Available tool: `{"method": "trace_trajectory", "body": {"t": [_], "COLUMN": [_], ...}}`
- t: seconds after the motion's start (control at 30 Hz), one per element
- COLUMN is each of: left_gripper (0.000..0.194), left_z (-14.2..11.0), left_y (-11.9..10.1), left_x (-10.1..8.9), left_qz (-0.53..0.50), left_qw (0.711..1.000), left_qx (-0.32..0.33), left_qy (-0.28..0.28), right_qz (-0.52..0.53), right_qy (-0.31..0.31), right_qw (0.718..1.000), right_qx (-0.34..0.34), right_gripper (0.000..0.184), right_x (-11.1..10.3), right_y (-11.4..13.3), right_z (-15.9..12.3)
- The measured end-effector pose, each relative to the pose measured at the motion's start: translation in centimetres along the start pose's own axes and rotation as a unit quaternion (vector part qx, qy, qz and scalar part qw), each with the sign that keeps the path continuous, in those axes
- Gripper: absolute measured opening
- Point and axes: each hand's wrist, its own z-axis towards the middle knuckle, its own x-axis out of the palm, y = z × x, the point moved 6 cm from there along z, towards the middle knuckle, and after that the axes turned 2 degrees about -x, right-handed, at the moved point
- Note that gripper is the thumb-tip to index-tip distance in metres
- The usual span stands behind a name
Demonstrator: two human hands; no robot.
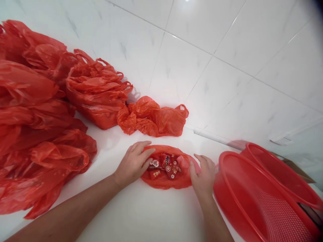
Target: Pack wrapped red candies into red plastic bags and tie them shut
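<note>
A red plastic bag [174, 185] lies on the white table in front of me, its mouth spread into a wide oval. Several small dark red packets [171, 166] with white and gold printing sit inside it. At the bag's left end my left hand [133, 163] grips the rim, thumb toward the inside and fingers along the edge. My right hand [204, 174] has the right end of the rim between its thumb and fingers. A pinkish fold of plastic shows beside the right thumb.
A large heap of red plastic bags [37, 117] covers the left side. A fuller red bag [98, 94] and a crumpled one [161, 117] lie along the tiled wall [191, 50]. Red mesh baskets [252, 195] stand close by my right arm.
</note>
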Motion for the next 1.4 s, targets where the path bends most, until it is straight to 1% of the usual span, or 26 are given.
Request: {"method": "trace_trajectory", "body": {"t": [0.07,0.13,0.23,0.3,0.37,0.43,0.5,0.57,0.63,0.7,0.8,0.9,0.97,1.07,1.13,1.23,1.33,1.4], "left_gripper": [0.036,0.044,0.057,0.065,0.068,0.062,0.055,0.047,0.04,0.037,0.035,0.031,0.029,0.029,0.03,0.029,0.025,0.032], "left_z": [-0.2,-0.8,-2.2,-3.2,-3.9,-3.6,-2.3,-0.2,2.1,4.3,7.3,10.1,11.8,13.8,14.5,14.4,13.2,12.0], "left_y": [1.0,1.9,3.1,3.9,4.5,4.7,4.2,3.3,2.1,0.7,-0.9,-1.9,-2.5,-3.8,-5.1,-6.3,-5.9,-5.0], "left_x": [0.2,0.4,0.2,0.1,-0.1,-0.3,-1.0,-2.5,-4.3,-6.1,-8.2,-9.5,-10.1,-11.1,-12.0,-12.9,-13.2,-12.7], "left_qz": [0.002,-0.019,-0.059,-0.094,-0.151,-0.244,-0.343,-0.411,-0.439,-0.45,-0.461,-0.491,-0.513,-0.53,-0.523,-0.474,-0.4,-0.345], "left_qw": [0.998,0.991,0.972,0.949,0.917,0.88,0.851,0.839,0.841,0.846,0.851,0.842,0.83,0.822,0.833,0.867,0.904,0.928], "left_qx": [-0.064,-0.128,-0.224,-0.293,-0.357,-0.397,-0.392,-0.357,-0.314,-0.278,-0.231,-0.194,-0.185,-0.172,-0.145,-0.116,-0.12,-0.133], "left_qy": [0.015,0.021,0.04,0.064,0.089,0.092,0.063,0.011,-0.038,-0.068,-0.096,-0.111,-0.113,-0.114,-0.109,-0.097,-0.088,-0.043], "right_qz": [-0.015,0.008,0.071,0.117,0.17,0.232,0.283,0.316,0.341,0.376,0.437,0.47,0.46,0.412,0.403,0.437,0.466,0.483], "right_qy": [0.032,0.072,0.127,0.149,0.162,0.184,0.201,0.186,0.139,0.092,0.032,-0.009,-0.019,-0.008,-0.009,-0.041,-0.051,-0.044], "right_qw": [0.998,0.991,0.965,0.94,0.913,0.883,0.861,0.853,0.854,0.848,0.83,0.817,0.824,0.855,0.859,0.837,0.816,0.809], "right_qx": [0.045,0.11,0.22,0.284,0.334,0.364,0.372,0.371,0.368,0.363,0.345,0.335,0.33,0.316,0.315,0.328,0.339,0.332], "right_gripper": [0.036,0.048,0.062,0.068,0.067,0.054,0.036,0.028,0.027,0.025,0.026,0.026,0.026,0.023,0.022,0.024,0.03,0.039], "right_x": [-0.1,-0.2,-0.2,-0.2,0.0,0.1,0.0,-0.9,-2.4,-3.9,-5.4,-6.2,-6.5,-6.9,-7.1,-7.2,-6.8,-6.4], "right_y": [-1.2,-2.4,-4.0,-4.7,-4.9,-4.7,-3.9,-3.2,-2.5,-1.8,-1.0,-1.0,-1.2,-1.7,-2.1,-2.7,-3.1,-3.0], "right_z": [-0.4,-1.4,-3.7,-5.2,-6.1,-6.3,-5.8,-4.7,-3.2,-1.6,0.6,2.2,2.7,3.0,2.8,2.6,2.3,1.9]}}
